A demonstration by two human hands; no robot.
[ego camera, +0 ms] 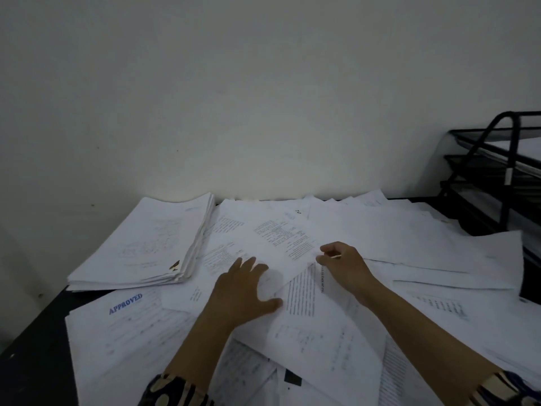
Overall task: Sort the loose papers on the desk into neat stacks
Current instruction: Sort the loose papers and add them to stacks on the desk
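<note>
Two hands work at the middle of the paper spread. The fingers (325, 253) of the right hand (345, 265) are curled together and pinch the near corner of a printed sheet (281, 238) that lies slanted across the heap. The fingers (248, 266) of the left hand (243, 291) are straight and spread apart, pressing flat on the loose papers (322, 332) just beside that sheet, thumb pointing toward the right hand. Both forearms come in from the near edge, each ending in a dark patterned sleeve (175, 391). The loose papers overlap at many angles and cover most of the dark counter (35, 347); one near the left front bears a blue "APPROVED" stamp (126, 303). At the far left, against the wall (263, 98), rests one squared stack (146, 247) of sheets, apart from the heap. At the far right stands a black wire tray rack (497, 171) with sheets on its tiers.
</note>
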